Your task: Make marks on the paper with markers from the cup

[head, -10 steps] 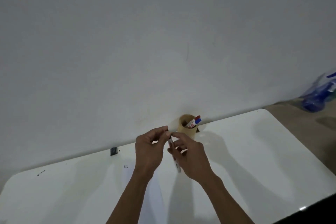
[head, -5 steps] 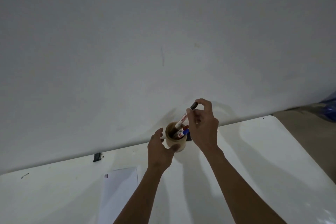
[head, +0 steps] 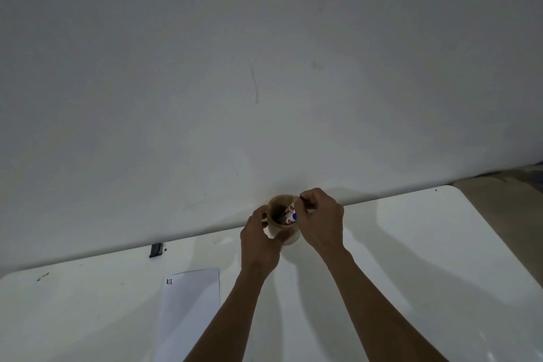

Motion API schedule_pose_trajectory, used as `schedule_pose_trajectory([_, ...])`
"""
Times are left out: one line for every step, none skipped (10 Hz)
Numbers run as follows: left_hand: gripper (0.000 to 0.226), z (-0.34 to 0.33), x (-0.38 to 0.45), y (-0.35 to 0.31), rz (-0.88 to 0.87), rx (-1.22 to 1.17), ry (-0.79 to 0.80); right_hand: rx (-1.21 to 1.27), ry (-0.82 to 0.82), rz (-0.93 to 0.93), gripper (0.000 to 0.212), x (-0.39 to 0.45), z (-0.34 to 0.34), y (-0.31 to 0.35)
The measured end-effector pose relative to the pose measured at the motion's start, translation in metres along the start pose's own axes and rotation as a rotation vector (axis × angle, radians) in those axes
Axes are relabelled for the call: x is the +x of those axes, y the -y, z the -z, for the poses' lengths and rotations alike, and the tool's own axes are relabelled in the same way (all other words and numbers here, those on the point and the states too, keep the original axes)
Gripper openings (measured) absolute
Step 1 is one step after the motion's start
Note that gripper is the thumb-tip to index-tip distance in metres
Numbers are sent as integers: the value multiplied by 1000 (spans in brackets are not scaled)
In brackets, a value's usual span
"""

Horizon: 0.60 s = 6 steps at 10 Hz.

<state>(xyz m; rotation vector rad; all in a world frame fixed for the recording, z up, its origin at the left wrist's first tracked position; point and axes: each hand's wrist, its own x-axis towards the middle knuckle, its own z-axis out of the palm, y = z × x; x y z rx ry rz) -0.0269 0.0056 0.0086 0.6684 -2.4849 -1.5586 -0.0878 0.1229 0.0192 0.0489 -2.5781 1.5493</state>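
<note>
My left hand point(head: 258, 239) wraps the cup point(head: 280, 216) at the table's point(head: 411, 244) far edge, steadying it, since it looks light enough to tip. My right hand point(head: 321, 222) pinches a marker's dark end over the rim; the markers point(head: 289, 216) seem stiff and smooth, best gripped mid-barrel. The paper point(head: 191, 303) lies near-left
</note>
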Motion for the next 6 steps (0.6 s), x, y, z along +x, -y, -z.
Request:
schedule_pose_trajectory([61, -1, 2, 3, -4, 3, -6, -34, 9, -28, 6, 2, -1, 4])
schedule_pose_trajectory([62, -2, 3, 6, 0, 3, -7, -33, 16, -57, 6, 3, 0, 6])
schedule_pose_trajectory([61, -3, 5, 8, -9, 1, -8, -2, 21, -76, 7, 2, 2, 7])
schedule_pose_trajectory([62, -3, 4, 7, 0, 1, -6, 26, 21, -68, 19, 0, 4, 4])
schedule_pose_trajectory([70, -2, 3, 11, 8, 8, 10, 58, 50, -54, 32, -5, 6, -1])
schedule_pose_trajectory([78, 5, -4, 10, 47, 24, -7, 117, 48, -66, 39, -11, 11, -2])
